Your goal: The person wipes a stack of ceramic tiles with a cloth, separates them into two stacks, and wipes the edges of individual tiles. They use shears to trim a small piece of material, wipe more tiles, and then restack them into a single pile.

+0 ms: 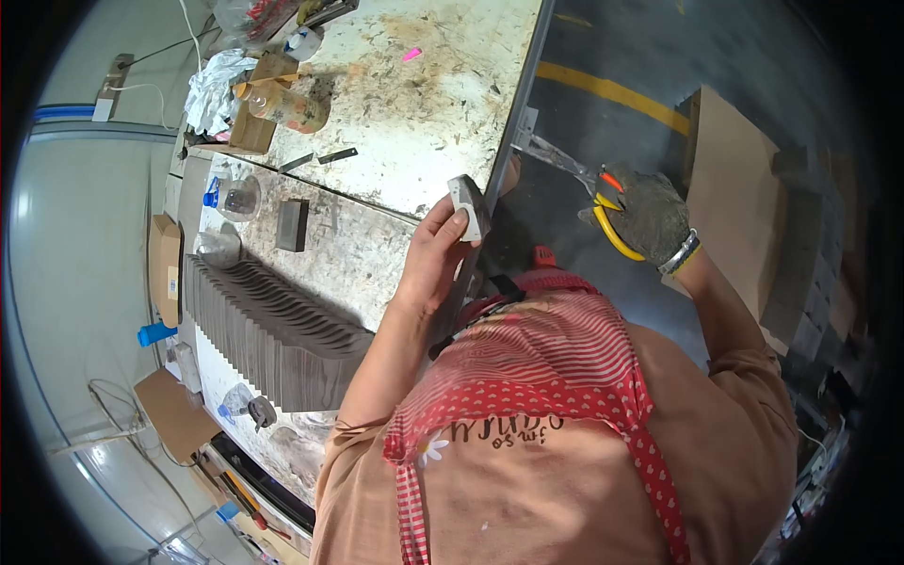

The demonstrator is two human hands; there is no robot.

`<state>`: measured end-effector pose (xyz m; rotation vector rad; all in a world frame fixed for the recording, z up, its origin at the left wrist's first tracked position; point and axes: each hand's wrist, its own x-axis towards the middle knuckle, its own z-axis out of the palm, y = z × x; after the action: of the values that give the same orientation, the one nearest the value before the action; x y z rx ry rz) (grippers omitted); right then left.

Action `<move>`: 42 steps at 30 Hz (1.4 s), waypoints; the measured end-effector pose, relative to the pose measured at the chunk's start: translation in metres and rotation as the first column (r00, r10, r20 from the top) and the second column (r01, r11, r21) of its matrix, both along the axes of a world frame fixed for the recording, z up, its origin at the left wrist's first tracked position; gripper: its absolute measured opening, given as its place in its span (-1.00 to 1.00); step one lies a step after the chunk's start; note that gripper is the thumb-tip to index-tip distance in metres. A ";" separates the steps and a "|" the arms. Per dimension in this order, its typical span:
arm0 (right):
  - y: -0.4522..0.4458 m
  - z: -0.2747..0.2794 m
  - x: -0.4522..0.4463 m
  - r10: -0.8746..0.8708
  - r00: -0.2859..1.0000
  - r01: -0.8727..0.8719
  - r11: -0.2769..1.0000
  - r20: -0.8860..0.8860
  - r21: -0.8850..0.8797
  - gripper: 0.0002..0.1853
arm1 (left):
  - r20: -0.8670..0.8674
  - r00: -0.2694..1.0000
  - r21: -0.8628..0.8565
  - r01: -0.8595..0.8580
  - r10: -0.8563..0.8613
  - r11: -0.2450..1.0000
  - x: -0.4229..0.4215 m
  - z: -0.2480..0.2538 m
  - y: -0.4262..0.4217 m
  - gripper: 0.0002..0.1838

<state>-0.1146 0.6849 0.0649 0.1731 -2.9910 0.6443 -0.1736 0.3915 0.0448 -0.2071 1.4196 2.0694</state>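
Observation:
My bare left hand [437,247] is closed on a small grey block with a pale face [468,207], held up by the table's front edge. In my gloved right hand [650,217] is a pair of shears [563,160] with yellow and orange handles, out over the floor beyond the table edge. The metal end of the shears points toward the table, apart from the block. A long row of thin grey curved pieces [273,325] stands packed together on the table to the left. One dark rectangular block [292,224] lies near that row.
On the stained worktable [424,104] are a bottle of yellowish liquid [282,105], a cut clear bottle with a blue cap [235,198], black strips [337,155] and a pink scrap [411,55]. Large cardboard [734,198] stands on the right. A yellow line [612,94] crosses the floor.

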 end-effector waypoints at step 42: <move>-0.076 0.004 -0.033 0.241 0.935 -0.224 0.970 -0.260 0.096 -0.28 | 0.039 0.914 0.123 -0.405 0.403 0.906 0.014 0.002 0.002 -0.64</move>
<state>-0.1475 0.6093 0.0689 0.5784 -2.7487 0.4953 -0.1593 0.3937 0.0465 -0.4967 1.3107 2.4796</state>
